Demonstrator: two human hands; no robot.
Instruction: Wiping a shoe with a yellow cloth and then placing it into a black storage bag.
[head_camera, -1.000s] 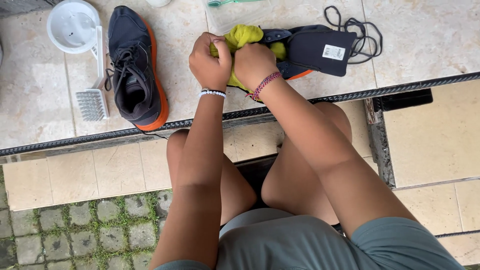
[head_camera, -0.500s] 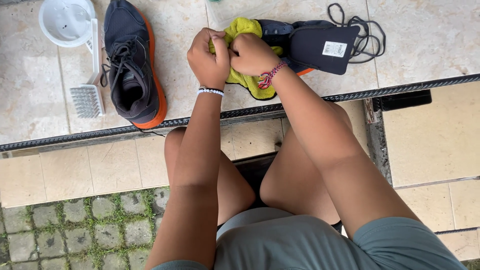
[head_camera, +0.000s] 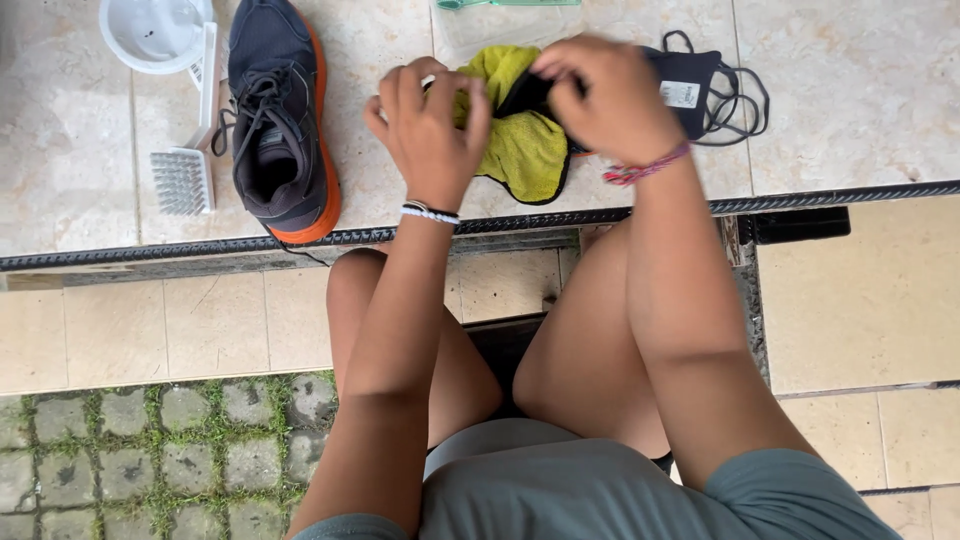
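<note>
A yellow cloth (head_camera: 522, 150) lies bunched on the pale tiled ledge (head_camera: 860, 110), partly over a dark shoe (head_camera: 688, 88) that has a white label and loose black laces (head_camera: 745, 100). My left hand (head_camera: 428, 130), with a white bead bracelet, curls its fingers on the cloth's left edge. The fingers of my right hand (head_camera: 612, 98), with a pink thread bracelet, pinch the shoe's dark edge above the cloth. Most of this shoe is hidden by my hand and the cloth.
A second dark shoe with an orange sole (head_camera: 278, 120) stands to the left. Beside it lie a white scrubbing brush (head_camera: 188, 170) and a white bowl (head_camera: 155, 30). A clear container (head_camera: 500, 25) sits at the top. My bare knees fill the space below the ledge.
My hands have drawn apart: the right one slid to the right onto the shoe's edge, and more of the yellow cloth now shows between them.
</note>
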